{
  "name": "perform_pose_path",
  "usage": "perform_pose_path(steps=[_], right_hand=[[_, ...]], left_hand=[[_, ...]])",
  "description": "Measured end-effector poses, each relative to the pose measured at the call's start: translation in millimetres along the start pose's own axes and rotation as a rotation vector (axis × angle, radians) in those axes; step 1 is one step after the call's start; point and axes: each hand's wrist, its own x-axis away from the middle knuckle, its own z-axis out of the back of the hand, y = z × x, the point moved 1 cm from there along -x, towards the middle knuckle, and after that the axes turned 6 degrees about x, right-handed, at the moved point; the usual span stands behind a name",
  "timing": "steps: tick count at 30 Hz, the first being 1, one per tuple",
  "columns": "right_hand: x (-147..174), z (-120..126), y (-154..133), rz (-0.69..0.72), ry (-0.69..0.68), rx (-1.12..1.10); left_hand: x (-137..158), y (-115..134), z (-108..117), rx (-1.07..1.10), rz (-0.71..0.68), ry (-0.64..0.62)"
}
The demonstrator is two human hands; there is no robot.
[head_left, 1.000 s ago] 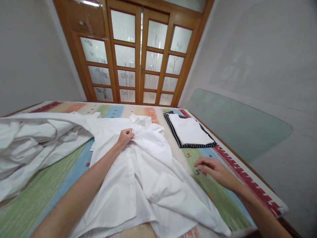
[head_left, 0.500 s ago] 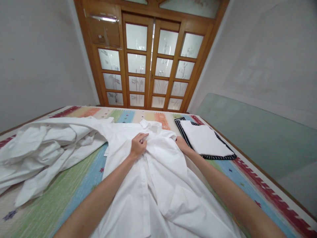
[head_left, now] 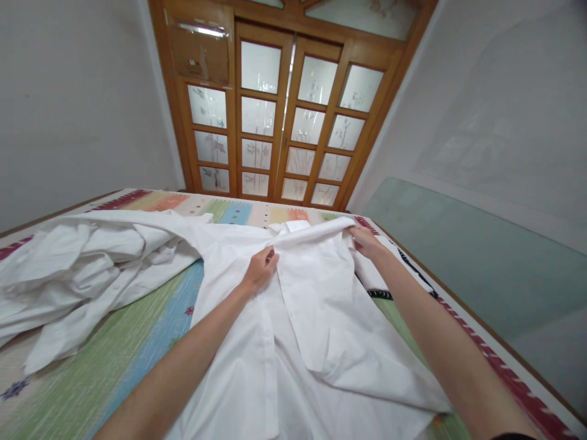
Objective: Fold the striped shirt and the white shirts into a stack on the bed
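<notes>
A white button-up shirt lies spread in front of me, its collar at the far end. My left hand is closed on the front of the shirt just below the collar, its fingers curled round the cloth. At the shirt's right shoulder, my right hand grips the fabric and holds it slightly raised, so the cloth is drawn taut between both hands. Part of the shirt's right side is folded over in creases. The right fingertips are partly hidden by cloth.
Crumpled white clothing is heaped on the left, touching the shirt. Behind my right arm, a folded white and black-striped garment is partly covered. Everything rests on a colourful striped bedspread. A pale green board stands along the right; wooden glazed doors are beyond.
My right hand has moved up and to the right, lifting the shirt's shoulder and pulling it over the folded garment. My left hand stays near the collar.
</notes>
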Motion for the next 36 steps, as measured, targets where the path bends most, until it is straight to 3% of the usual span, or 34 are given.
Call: perform_pose_path(steps=[3, 7, 10, 13, 15, 18, 20, 25, 28, 30, 32, 34, 36], right_hand=[[15, -5, 0, -0.124, -0.254, -0.12], [29, -2, -3, -0.049, -0.413, -0.227], [26, 7, -5, -0.003, -0.396, -0.149], [14, 18, -8, 0.032, -0.332, 0.012], [5, 26, -12, 0.034, -0.264, 0.144], [-6, 35, -21, 0.045, -0.118, 0.3], [-8, 37, -25, 0.085, -0.075, 0.257], [5, 34, -18, 0.281, -0.193, -0.135], [17, 35, 0, 0.243, -0.191, -0.034], [27, 34, 13, 0.151, -0.273, 0.124], [39, 30, 23, 0.098, -0.457, 0.196], [53, 23, 29, 0.097, -0.635, 0.192], [66, 13, 33, 0.141, -0.685, 0.216]], left_hand=[[0, 0, -3, 0.182, 0.164, -0.099], [0, -3, -8, 0.453, 0.325, -0.169], [-3, -6, -9, 0.544, 0.317, -0.15], [-7, -10, -5, 0.494, 0.253, 0.028], [-9, -12, -3, 0.45, 0.247, 0.133], [-9, -15, -2, 0.456, 0.298, 0.162], [-8, -16, -2, 0.495, 0.351, 0.166], [-10, -20, 1, 0.54, 0.455, 0.315], [-12, -22, 4, 0.552, 0.475, 0.4], [-13, -21, 5, 0.562, 0.482, 0.415], [-13, -20, 5, 0.567, 0.486, 0.41], [-12, -18, 6, 0.567, 0.491, 0.4], [-12, -17, 6, 0.557, 0.493, 0.394]])
